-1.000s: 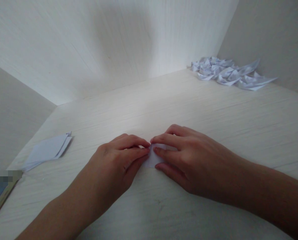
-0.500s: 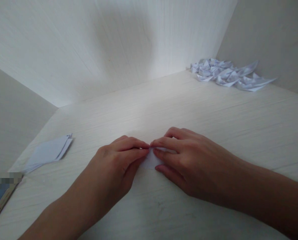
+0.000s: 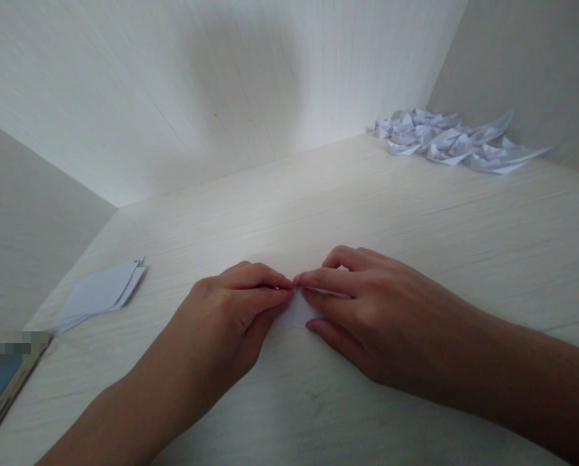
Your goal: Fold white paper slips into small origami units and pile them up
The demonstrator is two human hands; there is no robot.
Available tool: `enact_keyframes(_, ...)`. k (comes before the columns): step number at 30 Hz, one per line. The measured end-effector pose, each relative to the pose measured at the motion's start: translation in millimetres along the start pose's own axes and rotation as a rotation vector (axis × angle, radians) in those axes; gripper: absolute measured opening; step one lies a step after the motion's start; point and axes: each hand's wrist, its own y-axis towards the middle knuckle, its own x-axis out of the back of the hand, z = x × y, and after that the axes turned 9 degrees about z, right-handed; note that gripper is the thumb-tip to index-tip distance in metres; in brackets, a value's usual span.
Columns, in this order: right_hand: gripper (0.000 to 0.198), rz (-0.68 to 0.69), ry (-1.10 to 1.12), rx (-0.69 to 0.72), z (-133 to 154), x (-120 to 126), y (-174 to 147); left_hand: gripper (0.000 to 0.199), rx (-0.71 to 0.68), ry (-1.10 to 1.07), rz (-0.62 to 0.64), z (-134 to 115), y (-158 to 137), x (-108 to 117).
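Observation:
A small piece of white paper point(image 3: 299, 312) lies on the table between my hands, mostly covered by fingers. My left hand point(image 3: 235, 310) grips its left part, fingers and thumb pressed together. From the other side my right hand point(image 3: 361, 307) holds the paper down, its index fingertip meeting the left fingertips at the top edge. The right thumb rests on the near right part of the sheet. How the paper is folded beneath the fingers is hidden.
A stack of white paper sheets point(image 3: 98, 292) lies at the left. Several folded white paper pieces point(image 3: 457, 142) are heaped in the far right corner. A flat blue object with a tan edge point(image 3: 2, 388) sits at the lower left. Pale walls point(image 3: 138, 97) enclose the table point(image 3: 211, 226).
The whole view has shifted slightly, so things appear a little further right. My hands keep almost the same hold on the paper.

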Motion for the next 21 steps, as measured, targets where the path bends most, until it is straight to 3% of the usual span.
enact_keyframes(21,0.022,-0.019,-0.051,0.017,-1.0,-2.0,-1.7,0.02,-0.006,0.015,-0.011,-2.4,2.4,-0.9)
